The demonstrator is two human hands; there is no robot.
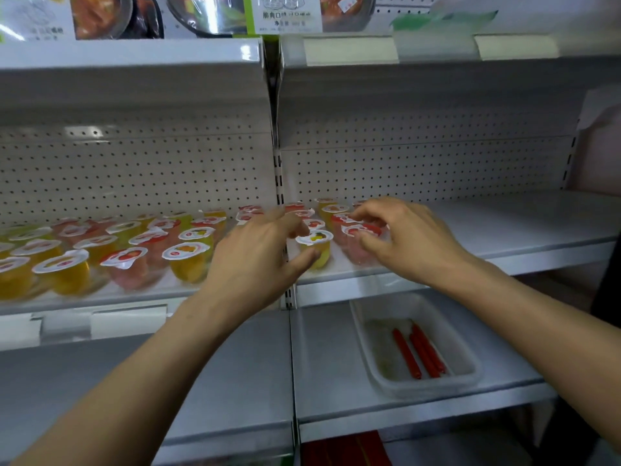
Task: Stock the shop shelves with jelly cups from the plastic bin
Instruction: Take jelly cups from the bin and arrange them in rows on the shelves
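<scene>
Both of my hands reach over the middle shelf [504,230]. My left hand [255,260] pinches a yellow jelly cup [317,245] between thumb and fingers, its base on the shelf near the front edge. My right hand [403,237] curls its fingers round a pink jelly cup [361,240] just to the right of it. Behind them stand a few more cups [332,210]. Several yellow and pink jelly cups [134,250] fill the left section of the same shelf. The plastic bin is out of view.
A white tray [470,371] holding three red sausage sticks [420,351] sits on the lower shelf at the right. Boxed food packs [201,15] line the top shelf. A pegboard back wall [420,169] closes the shelf. The shelf to the right of my hands is bare.
</scene>
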